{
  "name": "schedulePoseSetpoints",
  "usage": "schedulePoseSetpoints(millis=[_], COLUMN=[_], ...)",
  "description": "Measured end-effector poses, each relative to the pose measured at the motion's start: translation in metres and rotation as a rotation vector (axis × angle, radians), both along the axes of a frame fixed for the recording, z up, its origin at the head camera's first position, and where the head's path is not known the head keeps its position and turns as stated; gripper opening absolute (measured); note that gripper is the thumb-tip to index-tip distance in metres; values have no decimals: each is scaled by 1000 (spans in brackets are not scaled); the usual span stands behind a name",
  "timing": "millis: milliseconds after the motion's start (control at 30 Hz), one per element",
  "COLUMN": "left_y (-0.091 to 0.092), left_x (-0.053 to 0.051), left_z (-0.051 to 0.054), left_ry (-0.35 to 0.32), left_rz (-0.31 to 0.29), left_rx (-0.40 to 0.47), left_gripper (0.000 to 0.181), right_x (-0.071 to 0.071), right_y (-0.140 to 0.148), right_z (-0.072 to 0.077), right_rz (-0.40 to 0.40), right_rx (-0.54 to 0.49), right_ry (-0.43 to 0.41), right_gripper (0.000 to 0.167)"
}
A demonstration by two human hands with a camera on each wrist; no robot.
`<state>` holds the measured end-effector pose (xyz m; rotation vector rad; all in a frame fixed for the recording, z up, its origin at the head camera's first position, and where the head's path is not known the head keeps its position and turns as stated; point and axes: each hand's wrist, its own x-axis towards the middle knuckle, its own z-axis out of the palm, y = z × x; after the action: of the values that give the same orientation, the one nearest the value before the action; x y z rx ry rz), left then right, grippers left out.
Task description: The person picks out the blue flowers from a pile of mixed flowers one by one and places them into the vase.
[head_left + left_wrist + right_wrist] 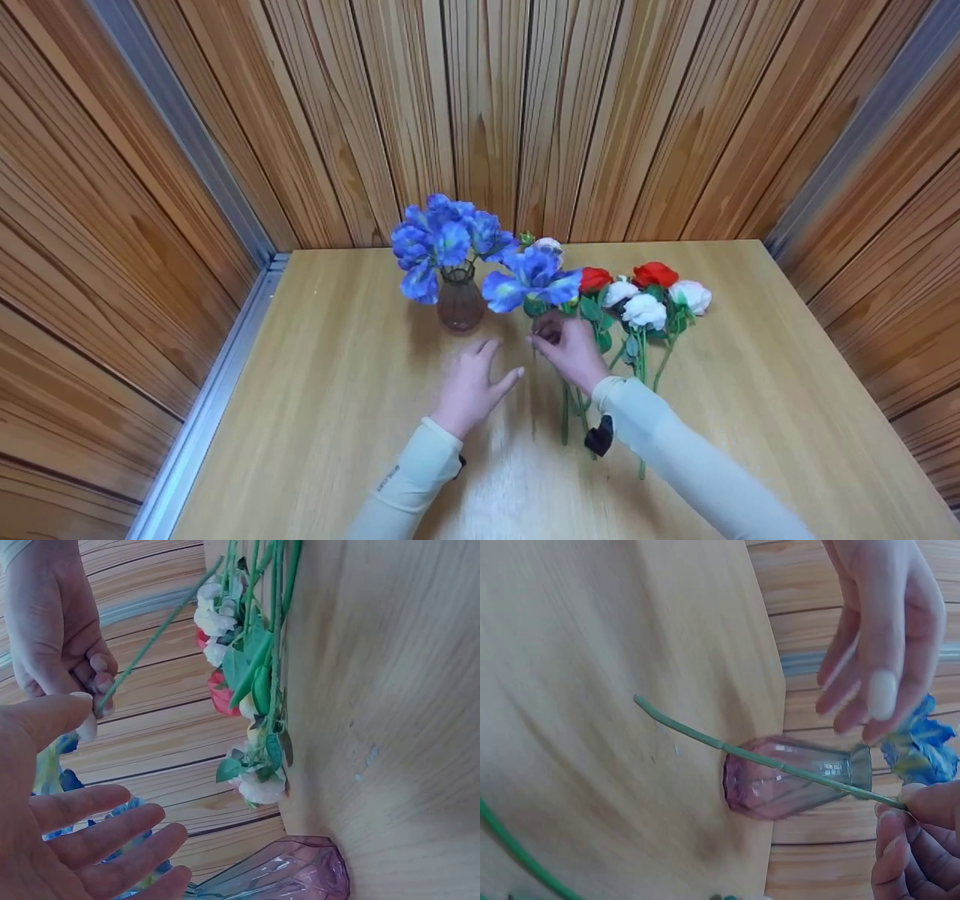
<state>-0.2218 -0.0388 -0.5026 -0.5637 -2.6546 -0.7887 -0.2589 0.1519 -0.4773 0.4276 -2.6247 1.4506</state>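
Between thumb and fingers, my right hand (574, 351) pinches the green stem (780, 766) of a blue artificial flower (531, 279), perhaps an iris. Its bloom is up, and the stem's lower end hangs free above the table. Left of it stands a pink-tinted, faceted glass vase (459, 306) holding several blue flowers (442, 236). My left hand (466, 386) is in front of the vase, touching nothing, its fingers extended and thumb spread. In the left wrist view, that hand's fingers (112, 836) are apart, near the held stem.
Right of my right hand lie several loose artificial flowers on the wooden table (322, 420): red roses (655, 274), white blooms (643, 312) and a pale pink one (690, 297). Their stems point toward me. Wood-plank walls (480, 120) rise at the back and sides.
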Motion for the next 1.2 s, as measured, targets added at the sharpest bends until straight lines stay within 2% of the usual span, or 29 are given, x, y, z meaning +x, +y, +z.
schedulePoseSetpoints(millis=[167, 300, 433, 800, 933, 1033, 1100, 1200], left_y=[1, 2, 2, -1, -1, -2, -2, -2], left_x=[1, 1, -1, 0, -1, -1, 0, 0], left_z=[1, 1, 2, 5, 2, 1, 0, 1], left_ry=[15, 20, 12, -35, -15, 25, 42, 47], left_rz=[8, -22, -45, -60, -67, -66, -62, -52], left_rx=[-21, 42, 112, 147, 156, 163, 162, 161], left_gripper=[53, 43, 32, 21, 14, 6, 6, 9], right_x=[4, 8, 11, 15, 16, 18, 19, 19], right_y=[-12, -22, -30, -38, -38, -38, -39, -39], right_z=[-1, -1, 0, -6, -8, -8, -8, -9], right_rz=[23, 59, 86, 112, 116, 99, 92, 102], right_rx=[-2, 0, 3, 53, 32, -2, -32, -9], right_ry=[9, 67, 77, 112, 110, 91, 81, 91], right_gripper=[10, 11, 9, 9, 10, 17, 20, 16])
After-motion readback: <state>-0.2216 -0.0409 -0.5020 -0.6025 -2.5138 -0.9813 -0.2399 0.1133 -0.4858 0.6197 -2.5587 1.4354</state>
